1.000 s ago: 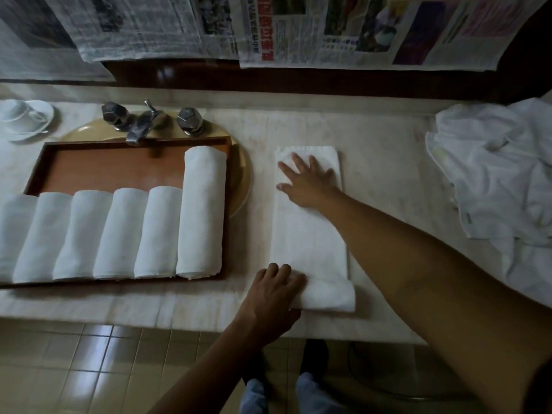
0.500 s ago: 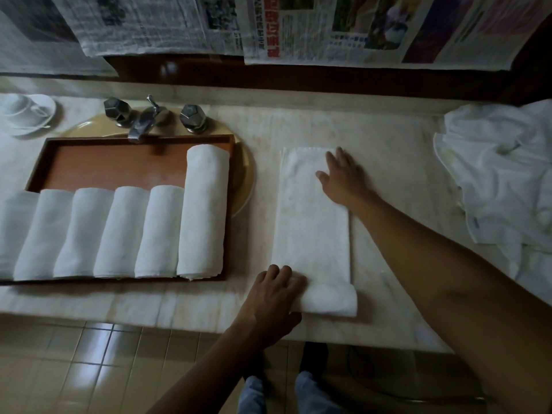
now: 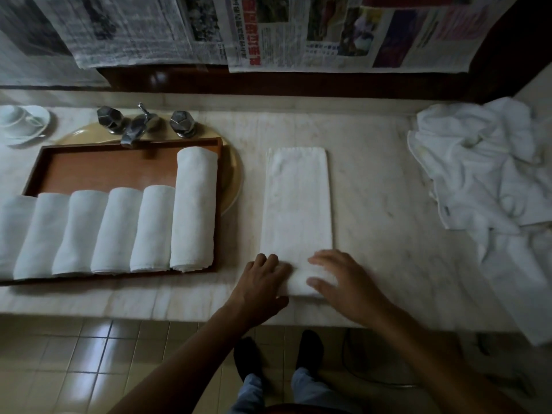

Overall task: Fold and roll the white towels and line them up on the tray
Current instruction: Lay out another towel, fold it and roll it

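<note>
A white towel (image 3: 297, 201), folded into a long narrow strip, lies on the marble counter with its near end turned up into a small roll. My left hand (image 3: 259, 285) grips the left end of that roll. My right hand (image 3: 343, 279), blurred, rests on the roll's right end with fingers spread over it. To the left, a brown wooden tray (image 3: 98, 171) holds several rolled white towels (image 3: 116, 231) side by side along its near edge; the rightmost roll (image 3: 194, 207) is longer than the others.
A heap of unfolded white towels (image 3: 484, 174) lies at the right end of the counter. The tray sits over a yellowish basin (image 3: 233, 177) with a metal tap (image 3: 137, 127). A white cup and saucer (image 3: 21, 122) stand far left. Newspapers (image 3: 268, 28) hang along the back wall.
My right hand has left the far end of the folded towel and come down to the rolled near end beside my left hand. The left hand has stayed in place.
</note>
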A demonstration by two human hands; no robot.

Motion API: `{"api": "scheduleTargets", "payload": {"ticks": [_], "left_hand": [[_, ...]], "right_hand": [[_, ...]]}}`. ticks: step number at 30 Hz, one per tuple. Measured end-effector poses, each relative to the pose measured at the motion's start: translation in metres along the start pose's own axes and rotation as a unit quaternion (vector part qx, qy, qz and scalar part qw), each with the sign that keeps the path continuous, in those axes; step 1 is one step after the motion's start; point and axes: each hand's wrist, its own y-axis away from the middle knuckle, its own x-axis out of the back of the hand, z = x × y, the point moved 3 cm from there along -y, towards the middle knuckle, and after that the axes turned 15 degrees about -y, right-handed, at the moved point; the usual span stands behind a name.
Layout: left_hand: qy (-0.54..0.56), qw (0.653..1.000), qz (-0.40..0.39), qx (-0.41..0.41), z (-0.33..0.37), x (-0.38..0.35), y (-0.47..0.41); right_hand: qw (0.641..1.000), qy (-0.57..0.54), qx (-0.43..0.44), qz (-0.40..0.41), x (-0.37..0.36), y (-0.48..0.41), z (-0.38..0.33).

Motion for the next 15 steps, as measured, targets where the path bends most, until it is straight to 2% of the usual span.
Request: {"api": "scheduleTargets", "payload": {"ticks": [3,9,15], "left_hand": [[-0.006,1.0,-0.006,0.0,0.001,0.001,0.001],[0.03,0.999,-0.01,-0.019,0.003,-0.005,0.022],[0.1,0.995,-0.009,-0.026,-0.006,-0.009,0.043]], "right_hand": [[0.999,0.015,0.001,-0.035,-0.017,0.025,0.011],[1.0,-0.002,0.01,-0.019,-0.024,0.038,0.021],[0.999,-0.028,-0.02,-0.011,-0.031,0.056,0.026]]}}
